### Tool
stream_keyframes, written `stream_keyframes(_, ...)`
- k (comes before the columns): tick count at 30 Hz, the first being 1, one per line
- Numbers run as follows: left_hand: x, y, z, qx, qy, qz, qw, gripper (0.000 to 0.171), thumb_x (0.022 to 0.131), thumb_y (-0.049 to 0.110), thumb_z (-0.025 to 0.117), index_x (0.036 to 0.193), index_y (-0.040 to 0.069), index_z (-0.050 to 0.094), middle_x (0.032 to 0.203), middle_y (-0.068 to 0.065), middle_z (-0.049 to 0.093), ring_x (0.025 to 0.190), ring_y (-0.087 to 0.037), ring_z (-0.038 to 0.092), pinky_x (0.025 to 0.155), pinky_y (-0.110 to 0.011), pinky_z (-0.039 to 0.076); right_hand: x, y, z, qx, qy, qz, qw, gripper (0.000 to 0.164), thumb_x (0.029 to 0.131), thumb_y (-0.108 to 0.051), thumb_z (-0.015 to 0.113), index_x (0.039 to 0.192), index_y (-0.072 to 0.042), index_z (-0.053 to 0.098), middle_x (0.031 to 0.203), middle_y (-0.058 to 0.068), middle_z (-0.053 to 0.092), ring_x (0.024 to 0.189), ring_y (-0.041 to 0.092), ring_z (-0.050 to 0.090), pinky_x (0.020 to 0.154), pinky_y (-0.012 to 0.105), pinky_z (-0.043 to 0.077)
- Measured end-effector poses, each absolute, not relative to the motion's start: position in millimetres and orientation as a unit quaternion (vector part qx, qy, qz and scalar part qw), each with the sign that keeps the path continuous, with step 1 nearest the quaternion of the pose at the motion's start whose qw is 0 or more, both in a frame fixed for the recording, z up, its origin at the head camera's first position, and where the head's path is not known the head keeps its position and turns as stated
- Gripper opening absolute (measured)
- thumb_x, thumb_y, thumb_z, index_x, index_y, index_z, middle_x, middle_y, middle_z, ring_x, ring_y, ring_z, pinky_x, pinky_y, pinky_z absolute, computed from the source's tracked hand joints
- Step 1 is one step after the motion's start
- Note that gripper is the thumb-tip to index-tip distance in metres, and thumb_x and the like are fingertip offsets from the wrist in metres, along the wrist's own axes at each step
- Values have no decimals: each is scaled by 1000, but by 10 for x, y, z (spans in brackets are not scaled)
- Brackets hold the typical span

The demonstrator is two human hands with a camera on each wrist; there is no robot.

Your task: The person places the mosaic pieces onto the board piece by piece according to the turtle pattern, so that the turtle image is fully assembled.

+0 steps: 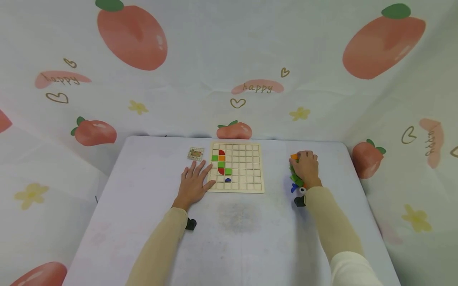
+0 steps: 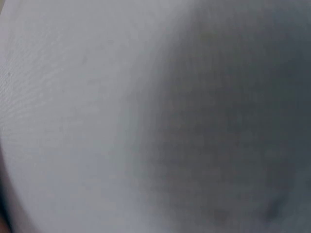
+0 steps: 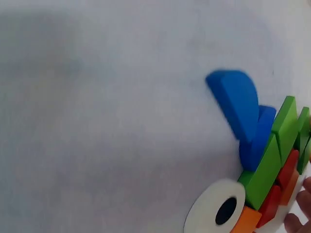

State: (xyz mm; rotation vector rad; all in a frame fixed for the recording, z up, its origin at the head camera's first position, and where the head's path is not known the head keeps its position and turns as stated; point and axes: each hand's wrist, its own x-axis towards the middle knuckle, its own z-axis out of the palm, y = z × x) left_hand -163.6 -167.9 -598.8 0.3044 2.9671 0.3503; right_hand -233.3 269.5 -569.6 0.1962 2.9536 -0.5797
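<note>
The pale gridded board (image 1: 243,161) lies on the table (image 1: 264,246), its left cells holding red, green and orange pieces (image 1: 222,158), with a blue half-round (image 1: 228,180) lower down. The left hand (image 1: 192,186) is spread flat, thumb over the board's left edge, near a small picture card (image 1: 196,153). Well right, the right hand (image 1: 307,165) bends over loose coloured blocks (image 1: 297,180); whether it grips one, I cannot tell. A white disc (image 3: 206,213) with a black oval touches that cluster.

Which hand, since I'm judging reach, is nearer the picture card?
Left. The left hand lies just on the near side of the picture card, at the board's edge; the right hand is across the board, at the blocks.
</note>
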Motion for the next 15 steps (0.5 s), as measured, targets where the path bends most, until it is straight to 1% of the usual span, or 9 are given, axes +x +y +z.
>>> stream_keyframes(6,-1646,-1691,-6011,102,985,117,74,72,101,65,41,164,34,22,174,-1,12,162,-33,1,127,-63,8,-2329,2665,-5722,93,967,-232,47,45,104,-33,56,131,3,55,147,34,39,133,52,34,112,62,33)
stream_keyframes(11,-1639,-1689,-5989,102,985,118,78,72,101,65,41,164,34,21,174,-1,12,162,-33,0,127,-63,8,-2348,2652,-5706,107,960,-252,54,41,103,-30,57,128,2,59,148,32,38,136,51,32,113,63,30)
stream_keyframes(15,-1637,-1683,-5986,102,984,121,81,72,102,65,41,164,34,21,174,0,12,162,-33,0,127,-62,8,-2351,2661,-5677,99,958,-266,53,40,101,-31,60,125,0,63,146,30,43,136,50,33,111,64,29)
